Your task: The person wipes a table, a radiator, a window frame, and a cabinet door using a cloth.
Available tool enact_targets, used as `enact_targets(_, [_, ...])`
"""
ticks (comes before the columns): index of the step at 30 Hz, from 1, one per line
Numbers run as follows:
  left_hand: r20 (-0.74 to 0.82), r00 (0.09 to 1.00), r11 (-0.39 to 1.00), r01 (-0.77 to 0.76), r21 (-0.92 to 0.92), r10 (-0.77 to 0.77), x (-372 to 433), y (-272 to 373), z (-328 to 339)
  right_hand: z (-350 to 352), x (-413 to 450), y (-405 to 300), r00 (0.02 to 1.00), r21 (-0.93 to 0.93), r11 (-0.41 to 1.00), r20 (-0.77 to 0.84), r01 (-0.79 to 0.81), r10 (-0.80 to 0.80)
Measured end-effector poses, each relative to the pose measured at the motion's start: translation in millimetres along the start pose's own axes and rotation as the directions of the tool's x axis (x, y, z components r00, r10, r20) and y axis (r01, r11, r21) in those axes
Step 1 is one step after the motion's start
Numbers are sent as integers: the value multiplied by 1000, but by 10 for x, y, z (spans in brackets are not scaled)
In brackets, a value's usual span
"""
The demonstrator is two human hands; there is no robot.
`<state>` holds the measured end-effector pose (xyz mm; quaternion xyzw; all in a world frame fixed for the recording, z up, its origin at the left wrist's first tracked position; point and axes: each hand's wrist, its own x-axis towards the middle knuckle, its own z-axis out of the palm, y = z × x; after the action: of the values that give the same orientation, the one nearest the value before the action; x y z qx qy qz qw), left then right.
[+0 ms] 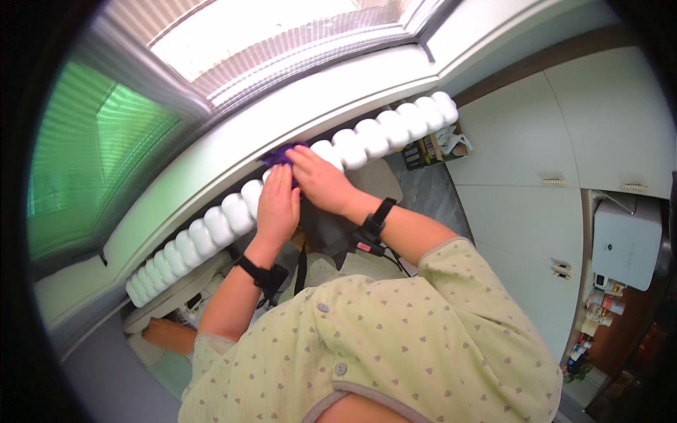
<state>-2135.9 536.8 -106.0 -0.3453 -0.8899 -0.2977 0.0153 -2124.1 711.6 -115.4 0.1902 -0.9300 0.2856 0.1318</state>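
A bunched dark purple cloth (285, 154) lies over the top of a white sectional radiator (365, 138) below the window sill. My right hand (322, 180) holds the cloth against the radiator, its fingers reaching over toward the sill side. Close beside it, my left hand (277, 206) is also on the cloth, fingers extended and held together. The two hands nearly meet at the fingertips. Much of the cloth is hidden beneath them. Rounded white radiator sections run out to both sides of the hands.
Behind the radiator runs a white window sill (254, 140) under a bright window. A box with bags (436, 147) stands on the floor by the radiator's right end. White cabinets (518, 211) line the right side. A cable hangs from my right wrist strap (374, 224).
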Motion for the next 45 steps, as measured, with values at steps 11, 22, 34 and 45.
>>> enact_targets(11, [4, 974, 972, -228, -52, 228, 1632, 1392, 1497, -1397, -1042, 1829, 980, -316, 936, -168, -157, 107])
enact_targets(22, [77, 945, 948, -312, -65, 317, 2764, 2165, 2369, -1955, -1434, 2822, 831, -7, 895, -374, -447, 412])
enact_targets(34, [183, 875, 893, -433, -122, 448, 2595, 2328, 2320, -1689, -1674, 2366, 510, 182, 561, -263, -807, 819])
enact_targets(45, [411, 888, 759, 119, -640, 208, 1544, 1864, 2046, -1394, -2107, 1596, 589, 849, -24, 386, -527, 710])
